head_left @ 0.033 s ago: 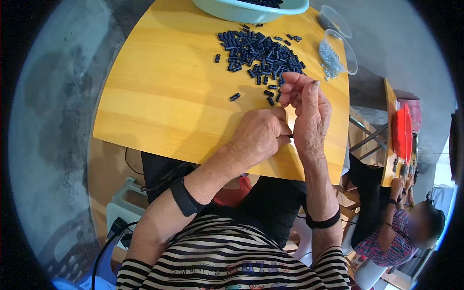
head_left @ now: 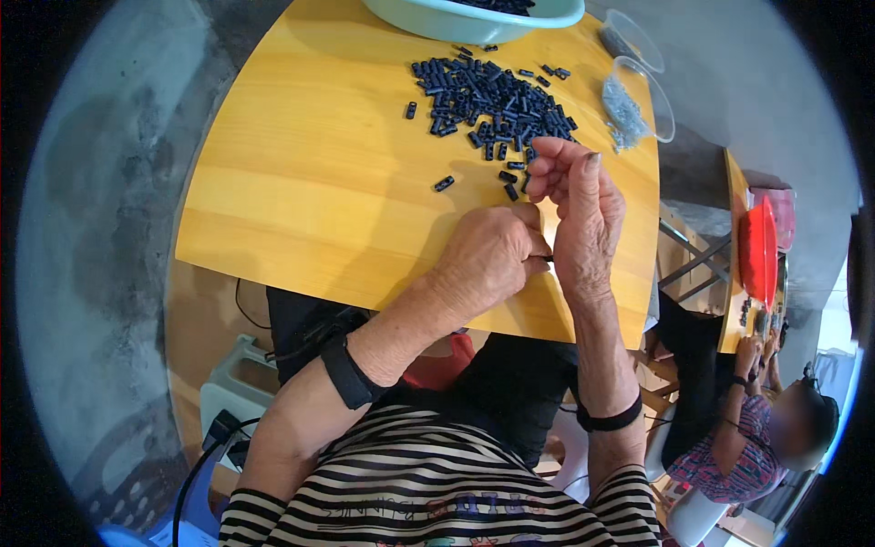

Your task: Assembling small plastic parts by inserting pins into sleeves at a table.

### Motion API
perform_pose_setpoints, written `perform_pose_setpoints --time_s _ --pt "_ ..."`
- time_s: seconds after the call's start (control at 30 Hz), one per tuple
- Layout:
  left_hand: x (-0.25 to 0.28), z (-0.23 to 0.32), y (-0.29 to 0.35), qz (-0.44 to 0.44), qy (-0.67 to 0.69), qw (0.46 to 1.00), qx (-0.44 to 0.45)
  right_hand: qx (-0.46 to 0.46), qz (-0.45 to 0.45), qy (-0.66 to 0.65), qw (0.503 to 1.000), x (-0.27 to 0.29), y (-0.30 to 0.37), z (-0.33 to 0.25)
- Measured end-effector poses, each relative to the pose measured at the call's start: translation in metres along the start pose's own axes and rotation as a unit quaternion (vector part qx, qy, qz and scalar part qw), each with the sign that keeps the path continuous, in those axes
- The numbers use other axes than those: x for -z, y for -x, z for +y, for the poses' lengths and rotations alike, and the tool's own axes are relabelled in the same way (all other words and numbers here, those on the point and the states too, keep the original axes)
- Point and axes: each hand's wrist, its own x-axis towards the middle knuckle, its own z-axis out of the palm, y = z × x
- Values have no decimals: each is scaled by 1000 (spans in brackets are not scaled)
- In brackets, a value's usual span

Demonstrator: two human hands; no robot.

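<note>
My left hand [head_left: 492, 251] is closed in a pinch just above the wooden table. A small dark tip [head_left: 549, 259] shows at its fingertips, looking like the end of a black plastic connector piece. Beside it my right hand [head_left: 583, 205] is raised, thumb extended and fingers loosely curled, with nothing visible in it; its palm side is partly hidden. Beyond both hands lies a heap of short black connector pieces [head_left: 497, 96], each with small holes. Several loose ones lie near my right fingers, and a single piece [head_left: 443, 183] sits apart to the left.
A pale turquoise basin [head_left: 474, 25] with more black pieces stands at the far edge of the yellow table [head_left: 301, 164]. At the far right, a clear tub [head_left: 663, 114] lies tipped, small silvery parts [head_left: 624, 114] spilling out. A co-worker [head_left: 743, 438] sits right, near a red basin [head_left: 756, 255].
</note>
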Motion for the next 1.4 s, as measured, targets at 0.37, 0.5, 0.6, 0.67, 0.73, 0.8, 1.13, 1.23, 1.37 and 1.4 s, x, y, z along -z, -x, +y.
perform_pose_setpoints --time_s 0.37,0.5,0.6,0.67,0.73,0.8,1.13,1.23,1.37,1.4 --pt "-8 -5 0 41 11 999 -12 20 -79 82 993 0 1 16" --pt "-5 3 -1 69 60 996 16 68 -107 172 977 -2 4 14" --pt "-5 0 -1 64 60 996 14 95 -119 198 968 -3 2 12" --pt "-5 0 1 54 57 996 44 90 -113 211 967 -4 3 14" --pt "-4 0 0 47 56 996 50 118 -125 217 961 -3 2 16" --pt "-3 1 0 38 56 996 54 130 -129 208 961 -4 -1 16" --pt "-4 5 -1 39 28 992 113 165 -134 180 960 -1 -3 17" --pt "-5 1 2 11 -12 991 132 186 -128 188 956 -2 -1 17" --pt "-10 -1 -2 81 37 994 57 198 -92 193 957 5 5 7" --pt "-10 -3 -2 76 37 994 70 200 -90 192 956 10 8 1"
